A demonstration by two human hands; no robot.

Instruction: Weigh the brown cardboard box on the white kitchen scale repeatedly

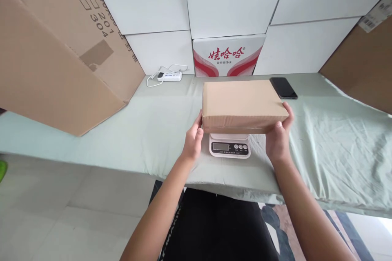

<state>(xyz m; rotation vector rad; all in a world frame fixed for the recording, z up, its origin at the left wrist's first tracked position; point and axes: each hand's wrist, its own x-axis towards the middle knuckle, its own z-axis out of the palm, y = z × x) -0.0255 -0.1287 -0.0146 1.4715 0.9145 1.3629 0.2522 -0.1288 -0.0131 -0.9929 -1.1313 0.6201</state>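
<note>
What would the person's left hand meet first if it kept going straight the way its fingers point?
The left hand already touches the cardboard box on the scale; beyond it, probably the red-printed carton, though depth is unclear.

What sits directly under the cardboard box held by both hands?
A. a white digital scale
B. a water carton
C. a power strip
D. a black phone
A: the cardboard box, gripped at each end by the left hand and right hand, covers a white digital scale whose display pokes out in front.

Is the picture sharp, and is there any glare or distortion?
Head view: soft even light, mostly sharp; the small white digital scale lies in the shadow of the flat brown cardboard box; wide-angle bending at the edges; mild glare on the floor, lower right.
</note>
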